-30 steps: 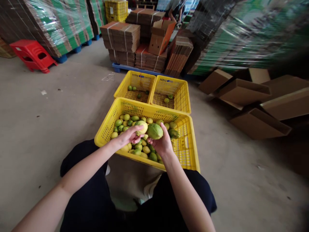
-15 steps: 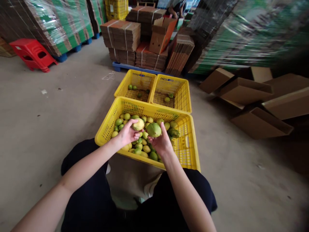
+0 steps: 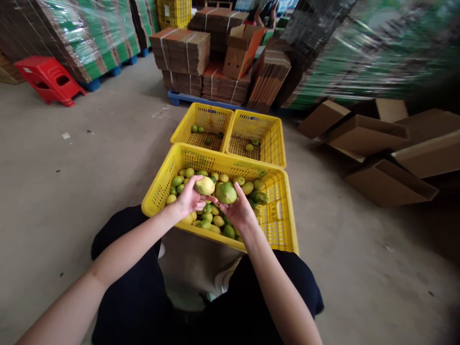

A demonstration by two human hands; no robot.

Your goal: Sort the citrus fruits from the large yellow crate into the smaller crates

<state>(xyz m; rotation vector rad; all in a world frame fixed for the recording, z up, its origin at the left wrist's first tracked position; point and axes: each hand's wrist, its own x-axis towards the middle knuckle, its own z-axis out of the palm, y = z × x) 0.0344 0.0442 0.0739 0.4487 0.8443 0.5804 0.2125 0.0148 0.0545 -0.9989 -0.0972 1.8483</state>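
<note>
- The yellow lemon (image 3: 204,186) is grasped by the fingers of the left hand (image 3: 189,197), the thumb laid along its upper side; its long axis is set roughly crosswise.
- The green lemon (image 3: 226,193) is cradled in the fingers of the right hand (image 3: 240,211), with the thumb at its right side; one end appears to be turned toward the viewer.
- Both lemons are held side by side above the large crate (image 3: 271,227), the green one to the right of the yellow. Each is nearest to the hand by which it is held. Whether the fingertips of the two hands are touching cannot be told.
- Loose lemons (image 3: 218,221), yellow and green, are heaped below and partly hidden by the hands.
- Beyond the large crate's far rim, a far left crate (image 3: 202,117) and a far right crate (image 3: 275,143) are placed side by side, a few green fruits in each.
- No obstruction is noted between the hands and the far crates except that rim.
- Cardboard boxes (image 3: 391,182) are noted on the floor at right, well apart.
</note>
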